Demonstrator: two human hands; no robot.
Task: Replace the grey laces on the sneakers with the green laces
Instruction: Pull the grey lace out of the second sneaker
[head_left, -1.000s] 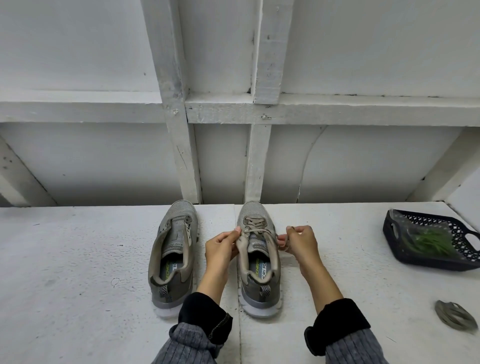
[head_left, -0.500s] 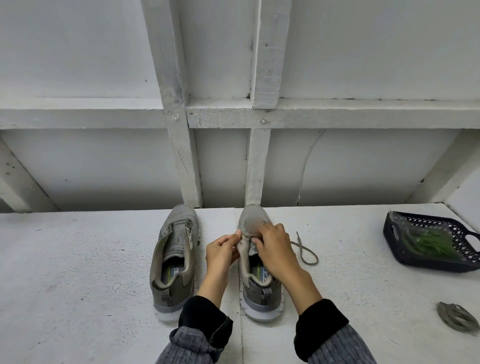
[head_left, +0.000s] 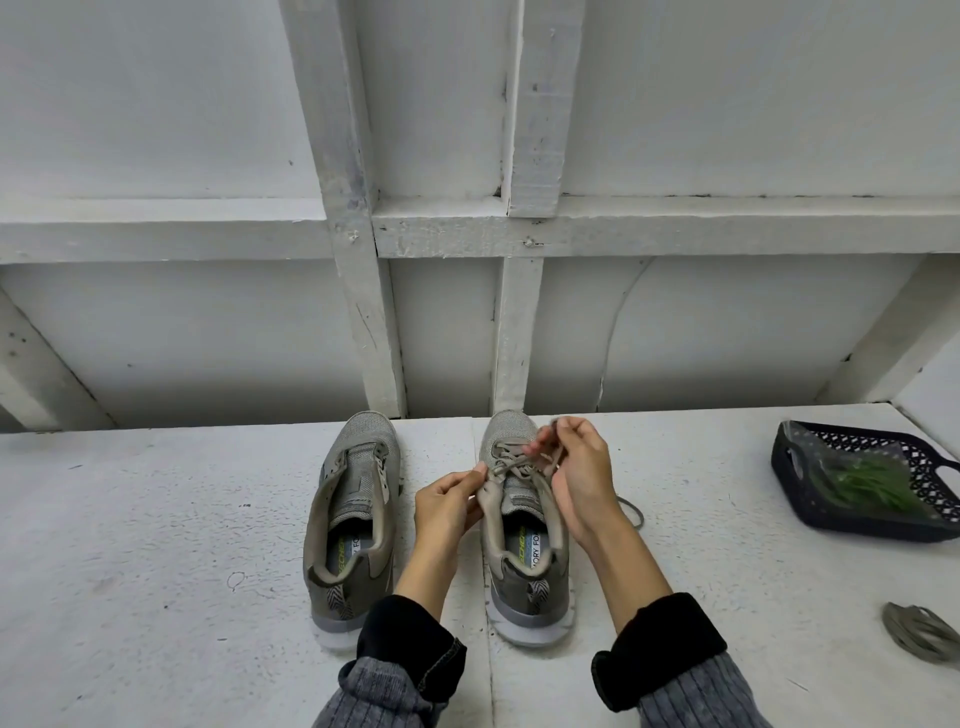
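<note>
The right-hand sneaker stands on the white platform, toe toward the far edge where the wall rises and heel toward the person, so its long axis runs straight away from them. The grey lace crosses the eyelets in short rows set across that axis. The right hand sits over the toe end with its fingertips pinching a strand up near the front rows; the left hand pinches the sneaker's near-left collar edge, apparently steadying it. The right hand is the nearer to the lacing, so the next pull probably falls to it, drawn up and away from the eyelets.

A loose end of lace trails out from under the right wrist toward the right edge. The pinched strand is blurred, and which eyelet it leaves cannot be told. The other sneaker stands parallel just to the left, already unlaced. The green laces lie in a dark basket at the far right edge, well apart; a removed grey lace bundle lies near the right edge, partly cut off.
</note>
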